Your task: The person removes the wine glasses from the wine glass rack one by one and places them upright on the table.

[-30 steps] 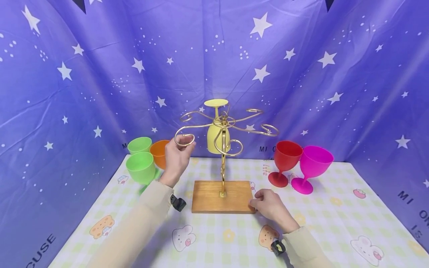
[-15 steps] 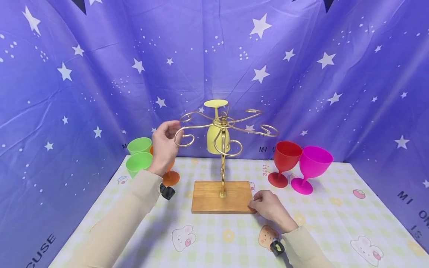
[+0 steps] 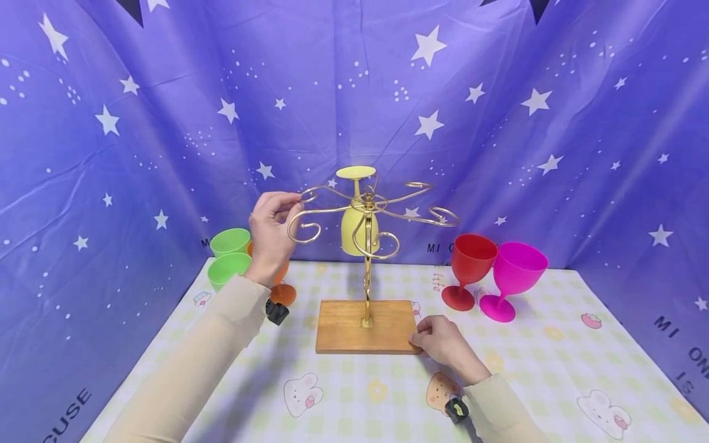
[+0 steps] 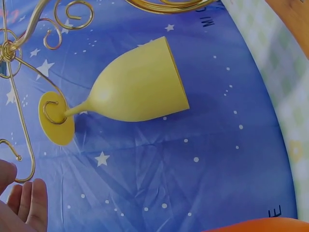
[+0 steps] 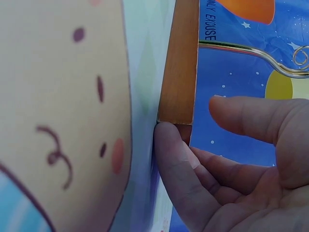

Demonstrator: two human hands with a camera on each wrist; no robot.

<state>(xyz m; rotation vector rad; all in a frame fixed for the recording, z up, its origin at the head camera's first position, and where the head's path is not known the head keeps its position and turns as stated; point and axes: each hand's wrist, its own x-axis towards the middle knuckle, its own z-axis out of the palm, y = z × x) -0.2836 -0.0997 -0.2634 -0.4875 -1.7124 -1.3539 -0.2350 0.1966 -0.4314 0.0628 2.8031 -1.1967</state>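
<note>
A gold wire rack [image 3: 368, 258] with curled hooks stands on a wooden base [image 3: 360, 329]. A yellow goblet [image 3: 359, 231] hangs upside down by its foot from a rear hook, and the left wrist view shows the yellow goblet [image 4: 137, 87] sideways. My left hand [image 3: 271, 237] is raised at the rack's left side, fingertips at a far-left hook. In the left wrist view, that hook's wire runs between the thumb and fingers [image 4: 38, 203], which are not closed together. My right hand [image 3: 443, 341] touches the base's right front corner with its fingertips; its thumb [image 5: 241, 113] stays apart from the wood.
Two green goblets [image 3: 229, 267] stand at the left, beside an orange goblet [image 3: 284, 294] partly hidden behind my left hand. Red [image 3: 473, 255] and magenta [image 3: 519, 267] goblets stand upright at the right. A starry blue curtain [image 3: 354, 80] surrounds the checked tablecloth [image 3: 354, 406].
My left hand has moved off the near-left hook, to the left and up, to the hook behind it. The right hand has stayed at the base corner.
</note>
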